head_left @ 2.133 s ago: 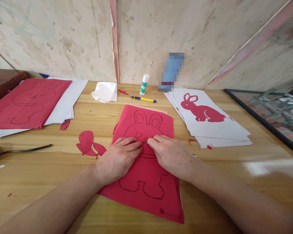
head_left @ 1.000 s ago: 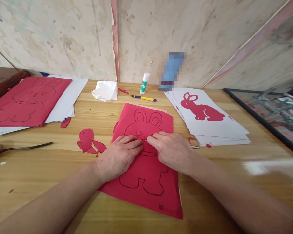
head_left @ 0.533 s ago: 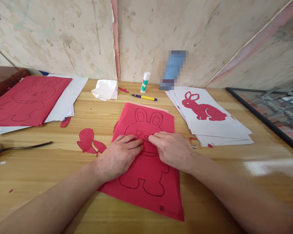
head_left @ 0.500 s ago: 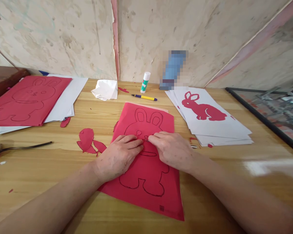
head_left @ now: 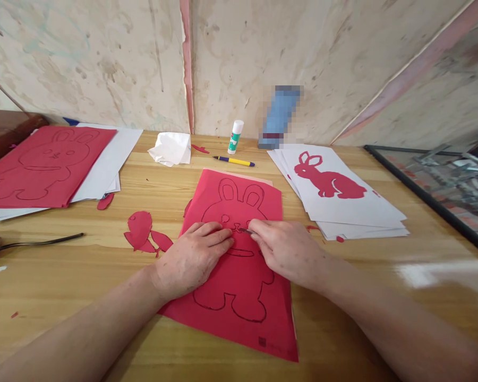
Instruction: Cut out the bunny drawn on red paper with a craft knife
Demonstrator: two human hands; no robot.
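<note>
A red paper sheet (head_left: 239, 286) with a rabbit outlined in black lies before me. My left hand (head_left: 197, 252) rests on its left part, palm down with fingers stretched flat, near the rabbit's mouth. Pinched in my right hand (head_left: 282, 246) is a thin metal craft blade (head_left: 245, 231); its narrow tip meets the drawn nose and mouth. The rest of the tool is hidden by my fingers. One drawn eye is visible, while the fingers of my right hand partly cover the other.
Cut red paper scraps (head_left: 141, 231) lie to the left. Behind the sheet are a yellow pen (head_left: 234, 161), a glue stick (head_left: 235, 138) and crumpled white paper (head_left: 170, 148). Another red rabbit drawing (head_left: 43, 170) sits left; white sheets (head_left: 342, 212) with a red rabbit cutout lie right.
My right hand has shifted and turned slightly to the right, so the blade's tip shows more clearly at the mouth. My left hand stays in place on the sheet.
</note>
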